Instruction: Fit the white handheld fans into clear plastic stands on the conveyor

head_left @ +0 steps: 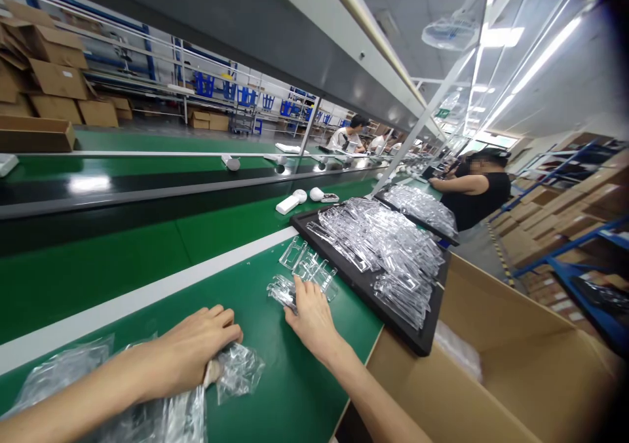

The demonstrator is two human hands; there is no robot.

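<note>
My left hand [199, 341] is closed around a crumpled clear plastic bag [240, 371] at the near left of the green table. More of the bag's film spreads out below my forearm. My right hand [312, 312] reaches to a small group of clear plastic parts [309, 266] on the table. Its thumb and fingers are closed on clear plastic parts [282, 291] at the left of that group. Right of this hand, a black tray [354, 286] bears a large heap of similar clear parts [378, 240].
A large open cardboard box [515, 338] stands below the tray at the right. White handheld devices [291, 202] lie beyond the tray, near the dark conveyor belt [128, 187]. A second black tray [442, 233] sits farther back, beside a person in a black top [476, 197].
</note>
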